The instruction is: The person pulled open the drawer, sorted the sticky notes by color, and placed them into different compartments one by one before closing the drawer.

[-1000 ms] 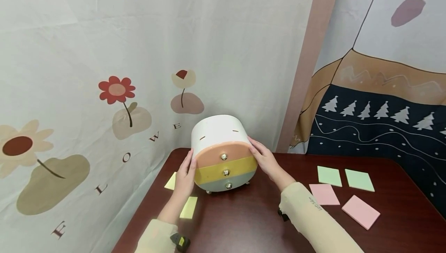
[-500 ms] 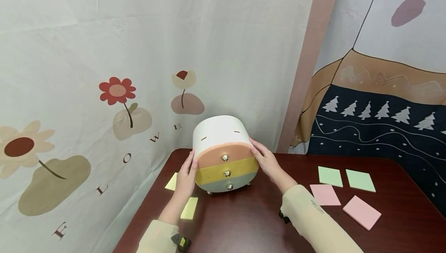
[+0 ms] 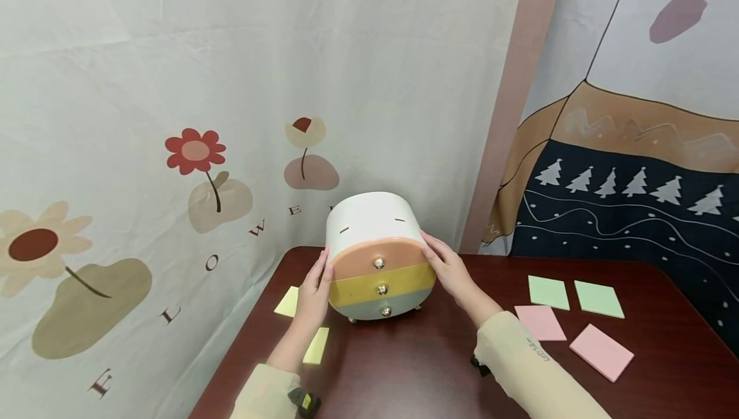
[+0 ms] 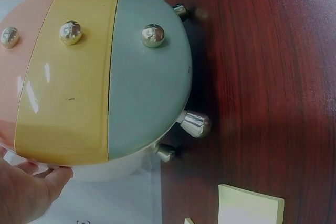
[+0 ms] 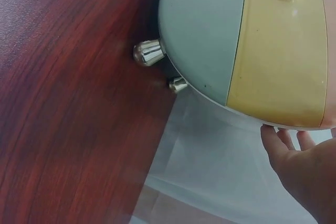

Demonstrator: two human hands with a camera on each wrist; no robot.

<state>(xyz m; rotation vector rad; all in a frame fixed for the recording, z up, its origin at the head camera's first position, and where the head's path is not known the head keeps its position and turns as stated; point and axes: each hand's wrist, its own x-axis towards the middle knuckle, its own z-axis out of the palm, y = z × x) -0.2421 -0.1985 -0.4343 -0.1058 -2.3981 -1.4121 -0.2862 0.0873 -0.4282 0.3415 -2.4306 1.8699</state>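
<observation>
A small oval drawer cabinet [image 3: 369, 217] stands on the dark red table. Its white shell rises behind a front of peach, yellow and grey-green drawers, each with a shiny round knob, and short metal feet show below. Against its left side rests my left hand [image 3: 313, 294], thumb near the front edge. My right hand [image 3: 453, 271] touches the opposite side, fingertips on the shell. The left wrist view shows the grey-green drawer [image 4: 147, 82] close up; in the right wrist view the yellow drawer [image 5: 278, 51] sits above my fingers.
Yellow sticky pads [image 3: 316, 346] lie left of the cabinet, partly behind my left arm. To the right are two green pads [image 3: 548, 292] and two pink pads [image 3: 602, 351]. A printed curtain [image 3: 375, 85] hangs behind the table.
The cabinet has shifted slightly to the right, with both hands moving along at its sides. The sticky pads stay where they were on the table.
</observation>
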